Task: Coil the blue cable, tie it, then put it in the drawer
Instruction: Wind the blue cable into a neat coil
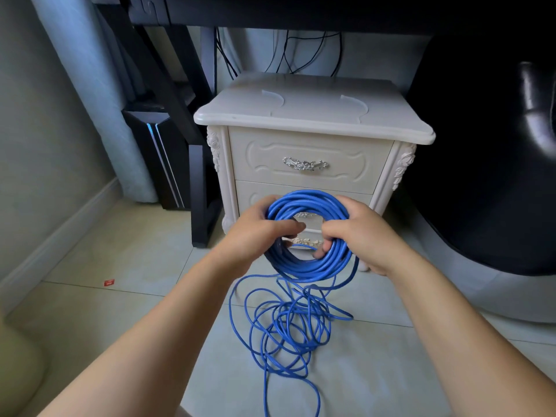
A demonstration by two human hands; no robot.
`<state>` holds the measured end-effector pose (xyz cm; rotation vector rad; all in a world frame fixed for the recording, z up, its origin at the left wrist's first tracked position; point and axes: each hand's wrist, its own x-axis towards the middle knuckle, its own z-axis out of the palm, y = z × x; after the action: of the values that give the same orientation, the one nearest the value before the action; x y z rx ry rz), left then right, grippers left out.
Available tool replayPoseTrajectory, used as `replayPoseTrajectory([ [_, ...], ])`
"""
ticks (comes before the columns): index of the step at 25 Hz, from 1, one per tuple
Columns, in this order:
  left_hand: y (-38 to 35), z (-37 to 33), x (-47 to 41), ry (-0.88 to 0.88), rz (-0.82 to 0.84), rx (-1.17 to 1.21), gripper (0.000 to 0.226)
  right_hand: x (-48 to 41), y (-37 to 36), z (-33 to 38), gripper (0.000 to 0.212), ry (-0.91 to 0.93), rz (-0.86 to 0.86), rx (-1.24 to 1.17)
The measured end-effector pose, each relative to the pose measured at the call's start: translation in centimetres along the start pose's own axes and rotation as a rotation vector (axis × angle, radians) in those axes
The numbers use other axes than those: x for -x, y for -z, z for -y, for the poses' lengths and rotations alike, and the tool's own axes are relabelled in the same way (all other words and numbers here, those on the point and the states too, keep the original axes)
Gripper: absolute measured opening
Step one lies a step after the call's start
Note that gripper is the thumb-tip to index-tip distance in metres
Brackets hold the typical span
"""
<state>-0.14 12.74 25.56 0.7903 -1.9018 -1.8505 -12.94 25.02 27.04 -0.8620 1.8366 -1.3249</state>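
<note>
A thick round coil of blue cable (310, 203) is held upright in front of the white nightstand. My left hand (255, 233) grips the coil's left side, thumb reaching through the middle. My right hand (361, 233) is closed on the coil's right side. From the bottom of the coil the rest of the blue cable hangs down into a loose tangle (288, 326) on the floor tiles between my arms. The nightstand's top drawer (310, 158) is shut, with a silver handle (304, 164). The lower drawer is mostly hidden behind the coil and my hands.
The white nightstand (313, 115) stands under a dark desk. A black computer tower (159, 158) and a black desk leg (198, 188) are to its left. A large black chair (487, 164) fills the right. Cords hang behind. A small red scrap (109, 282) lies on the tiles.
</note>
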Motion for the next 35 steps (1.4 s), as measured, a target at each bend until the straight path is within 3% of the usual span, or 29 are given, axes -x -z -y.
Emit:
replayPoseTrajectory([
  [4, -0.7, 0.4, 0.1, -0.032, -0.032, -0.024, 0.015, 0.3, -0.1, 0.1, 0.022, 0.02, 0.009, 0.064],
  [9, -1.2, 0.2, -0.3, 0.023, -0.171, 0.274, 0.014, 0.3, -0.6, -0.2, 0.006, -0.002, -0.051, -0.165],
  [12, -1.2, 0.1, -0.5, 0.065, -0.349, 0.45, 0.02, 0.5, -0.9, -0.3, 0.01, -0.036, -0.069, -0.096],
  [17, -1.7, 0.5, -0.3, 0.021, -0.529, 0.496, 0.014, 1.0, -2.9, -0.3, 0.021, -0.078, -0.161, -0.168],
  [21, -2.4, 0.6, 0.1, -0.057, -0.542, 0.464, 0.015, 1.2, -4.4, -0.7, 0.012, -0.221, -0.053, -0.444],
  [24, -2.8, 0.9, 0.1, -0.029, -0.446, 0.491, 0.01, 0.7, -3.9, -0.6, 0.016, -0.199, -0.132, -0.464],
  [29, -2.2, 1.2, -0.3, -0.003, -0.295, 0.237, 0.029, 0.0, -2.1, -0.4, 0.021, -0.061, -0.279, -0.213],
  [33, -1.1, 0.2, -0.1, -0.237, -0.21, -0.116, 0.035, -0.1, -1.2, -0.3, 0.025, 0.051, -0.207, 0.175],
  [35, -0.8, 0.1, 0.0, -0.274, -0.171, -0.376, 0.03, -0.1, -1.1, -0.1, 0.028, 0.1, -0.143, 0.351],
])
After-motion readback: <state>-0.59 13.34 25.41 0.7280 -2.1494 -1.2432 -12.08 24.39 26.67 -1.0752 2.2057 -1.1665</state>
